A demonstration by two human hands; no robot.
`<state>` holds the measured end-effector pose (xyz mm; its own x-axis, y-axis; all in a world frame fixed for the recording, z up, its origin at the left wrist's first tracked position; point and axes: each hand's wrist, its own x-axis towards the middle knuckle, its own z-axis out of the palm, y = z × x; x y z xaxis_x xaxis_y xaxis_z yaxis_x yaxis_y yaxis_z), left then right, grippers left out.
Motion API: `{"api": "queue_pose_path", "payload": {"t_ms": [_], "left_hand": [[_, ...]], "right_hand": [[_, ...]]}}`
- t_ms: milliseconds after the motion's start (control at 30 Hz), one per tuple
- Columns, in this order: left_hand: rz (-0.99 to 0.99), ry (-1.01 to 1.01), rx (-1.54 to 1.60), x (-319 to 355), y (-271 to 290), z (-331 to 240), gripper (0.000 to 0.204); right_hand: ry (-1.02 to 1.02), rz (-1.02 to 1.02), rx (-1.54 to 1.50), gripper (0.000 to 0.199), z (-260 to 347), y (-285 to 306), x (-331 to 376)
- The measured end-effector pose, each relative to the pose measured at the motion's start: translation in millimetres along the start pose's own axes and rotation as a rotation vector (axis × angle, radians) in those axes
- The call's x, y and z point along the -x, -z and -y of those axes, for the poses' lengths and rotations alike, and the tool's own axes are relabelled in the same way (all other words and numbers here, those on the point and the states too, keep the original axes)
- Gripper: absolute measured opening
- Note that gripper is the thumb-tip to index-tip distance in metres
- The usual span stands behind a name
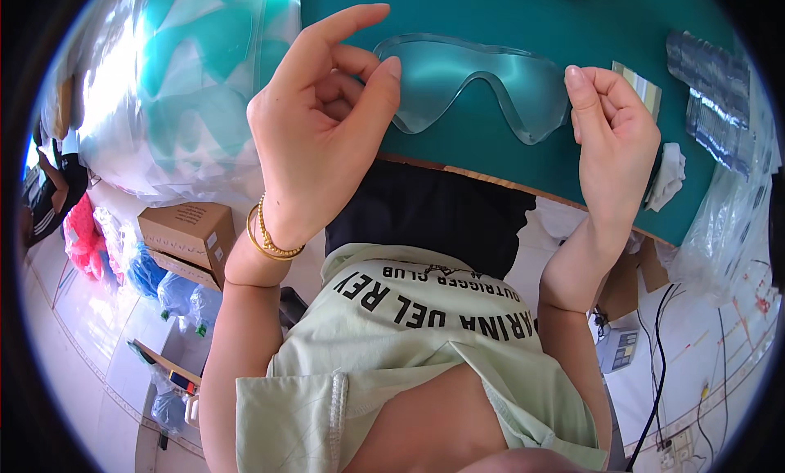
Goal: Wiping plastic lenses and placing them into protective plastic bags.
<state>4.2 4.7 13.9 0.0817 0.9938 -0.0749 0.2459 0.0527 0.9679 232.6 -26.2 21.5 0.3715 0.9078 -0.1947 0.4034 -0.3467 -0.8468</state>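
A clear, one-piece goggle lens (478, 76) hangs just above the green table top (523, 15), near its front edge. My left hand (327, 121) is at the lens's left end, thumb against the rim, index finger stretched out and the other fingers curled. My right hand (613, 130) pinches the lens's right end between thumb and fingertips. Two gold bracelets (270, 240) sit on my left wrist. Both forearms rise from the lower edge, past a pale green shirt.
A big clear plastic bag of teal parts (180, 80) bulges at the left. Foil-wrapped stacks (715, 97), a white cloth (670, 174) and a small striped block (638, 85) lie at the table's right. A cardboard box (184, 232), blue bags (163, 285) and cables (654, 375) are on the floor.
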Motion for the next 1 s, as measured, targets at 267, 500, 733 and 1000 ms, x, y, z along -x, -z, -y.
{"api": "queue_pose_path", "payload": {"t_ms": [267,500,733,1000], "left_hand": [[-0.004,-0.008,-0.027,0.3,-1.1,0.8,0.036],[-0.015,-0.015,-0.009,-0.6,-1.9,2.5,0.038],[-0.005,-0.051,-0.061,-0.7,-1.3,4.5,0.038],[-0.002,-0.052,-0.051,0.0,-1.7,4.3,0.039]], "right_hand": [[-0.006,0.007,-0.049,0.021,-1.7,0.0,1.3],[0.0,0.006,-0.044,0.021,-1.8,-0.4,1.7],[0.003,0.008,-0.032,0.021,-0.4,0.5,2.0],[-0.005,0.013,-0.025,0.021,-1.3,0.9,2.1]]}}
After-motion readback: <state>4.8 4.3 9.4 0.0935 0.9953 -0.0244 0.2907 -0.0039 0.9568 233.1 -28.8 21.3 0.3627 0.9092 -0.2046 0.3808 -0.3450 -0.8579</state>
